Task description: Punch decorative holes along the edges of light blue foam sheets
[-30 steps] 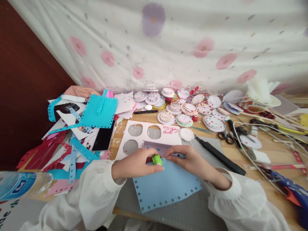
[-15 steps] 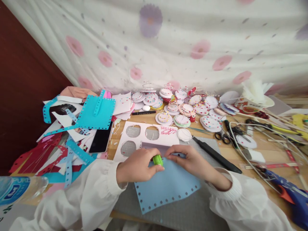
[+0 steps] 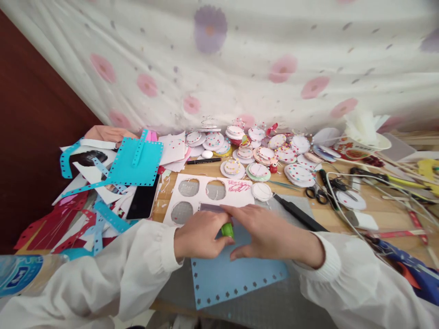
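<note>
A small green punch (image 3: 227, 231) is gripped between the thumb and fingers of my left hand (image 3: 202, 234). It sits at the upper part of a light blue sheet (image 3: 236, 274), which has flower-shaped holes along its lower edge. My right hand (image 3: 270, 230) is over the upper right of the sheet, thumb and fingers apart, its fingertips close to the punch and my left hand. Behind the hands lies a white card (image 3: 174, 201) with round cut-outs. The sheet rests on a grey mat (image 3: 274, 306).
Decorated paper discs (image 3: 233, 168) stand in a group at the back. Scissors (image 3: 317, 195), a black tool (image 3: 298, 214) and a white cable lie right. Left are a phone (image 3: 142, 201), a turquoise punched sheet (image 3: 137, 160), paper scraps and a bottle (image 3: 24, 274).
My right hand has come left and over toward the punch, with its fingers spread off the sheet's top edge. My left hand, with the punch, has shifted slightly right.
</note>
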The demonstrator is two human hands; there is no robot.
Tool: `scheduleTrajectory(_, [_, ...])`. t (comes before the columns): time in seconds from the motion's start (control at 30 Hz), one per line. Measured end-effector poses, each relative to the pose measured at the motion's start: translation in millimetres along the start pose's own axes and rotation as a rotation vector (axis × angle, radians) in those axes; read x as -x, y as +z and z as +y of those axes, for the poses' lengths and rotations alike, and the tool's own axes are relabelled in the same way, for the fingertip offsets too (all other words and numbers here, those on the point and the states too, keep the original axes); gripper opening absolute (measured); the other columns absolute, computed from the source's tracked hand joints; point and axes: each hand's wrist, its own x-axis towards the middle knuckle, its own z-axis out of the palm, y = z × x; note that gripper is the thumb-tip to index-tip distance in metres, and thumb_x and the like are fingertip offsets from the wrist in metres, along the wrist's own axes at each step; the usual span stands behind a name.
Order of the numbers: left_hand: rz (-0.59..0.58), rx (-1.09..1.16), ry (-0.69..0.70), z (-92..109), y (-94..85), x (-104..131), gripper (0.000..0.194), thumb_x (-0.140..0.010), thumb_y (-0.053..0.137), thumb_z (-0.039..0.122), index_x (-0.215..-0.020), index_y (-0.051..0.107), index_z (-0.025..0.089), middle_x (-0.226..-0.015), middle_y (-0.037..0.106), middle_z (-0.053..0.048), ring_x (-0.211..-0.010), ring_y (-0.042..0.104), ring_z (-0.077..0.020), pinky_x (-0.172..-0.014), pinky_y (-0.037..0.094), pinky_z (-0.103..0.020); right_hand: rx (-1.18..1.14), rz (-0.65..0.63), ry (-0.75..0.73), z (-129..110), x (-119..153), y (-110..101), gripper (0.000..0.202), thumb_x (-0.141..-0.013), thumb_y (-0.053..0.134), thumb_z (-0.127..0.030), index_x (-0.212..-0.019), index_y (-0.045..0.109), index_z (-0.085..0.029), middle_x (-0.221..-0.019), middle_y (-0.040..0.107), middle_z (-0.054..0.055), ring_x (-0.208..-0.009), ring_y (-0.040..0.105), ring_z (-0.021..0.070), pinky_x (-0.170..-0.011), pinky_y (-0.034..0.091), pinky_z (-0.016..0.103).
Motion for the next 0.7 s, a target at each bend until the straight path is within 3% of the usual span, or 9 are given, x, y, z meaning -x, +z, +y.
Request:
scheduleTrajectory(0.07, [-0.007, -0.018, 0.02, 1, -0.8, -1, 0.018, -0.079, 0.059, 0.031, -0.09, 0.058, 0.016, -0.09, 0.069, -0.009, -0.083, 0.065, -0.0291, -0.066, 0.046, -0.034, -0.038, -0.057, 0.036, 0, -5, 4, 0.059, -0.071, 0.076, -0.04, -0.115, 0.05, -0.012, -0.103, 0.067, 0.015, -0.09, 0.064, 0.03, -0.072, 0.048, 0.037])
scheduleTrajectory(0.17, [-0.016, -0.022, 0.054, 0, -2.0, -4, 0.016, -0.078, 0.057, 0.026, -0.091, 0.056, 0.016, -0.091, 0.068, -0.008, -0.085, 0.065, -0.0294, -0.067, 0.047, -0.035, -0.094, -0.037, 0.122, 1, -8, 12, 0.04, -0.075, 0.072, -0.036, -0.101, 0.052, -0.013, -0.093, 0.068, 0.013, -0.08, 0.065, 0.0267, -0.064, 0.045, 0.032])
scheduleTrajectory(0.43, [-0.025, -0.047, 0.103, -2, -0.7, -10, 0.015, -0.079, 0.056, 0.024, -0.092, 0.054, 0.016, -0.09, 0.068, -0.007, -0.087, 0.066, -0.0293, -0.07, 0.049, -0.036, -0.135, 0.025, 0.158, 5, -5, 19, 0.038, -0.072, 0.075, -0.035, -0.093, 0.05, -0.014, -0.087, 0.068, 0.01, -0.074, 0.063, 0.0237, -0.059, 0.04, 0.03])
scheduleTrajectory(0.57, [-0.028, -0.091, 0.081, -1, -1.0, -10, 0.015, -0.082, 0.054, 0.027, -0.091, 0.055, 0.015, -0.09, 0.068, -0.009, -0.086, 0.066, -0.0296, -0.07, 0.05, -0.037, -0.155, 0.004, 0.14, 7, -5, 14, 0.039, -0.074, 0.073, -0.035, -0.101, 0.051, -0.015, -0.095, 0.068, 0.01, -0.082, 0.064, 0.0247, -0.065, 0.043, 0.031])
scheduleTrajectory(0.7, [-0.031, -0.169, 0.089, 3, -3.3, -12, 0.017, -0.082, 0.054, 0.028, -0.09, 0.056, 0.013, -0.092, 0.068, -0.012, -0.086, 0.067, -0.0319, -0.069, 0.052, -0.039, -0.196, -0.048, 0.079, 8, -8, 6, 0.066, -0.071, 0.074, -0.032, -0.128, 0.041, -0.018, -0.112, 0.065, 0.01, -0.097, 0.063, 0.0256, -0.075, 0.046, 0.032])
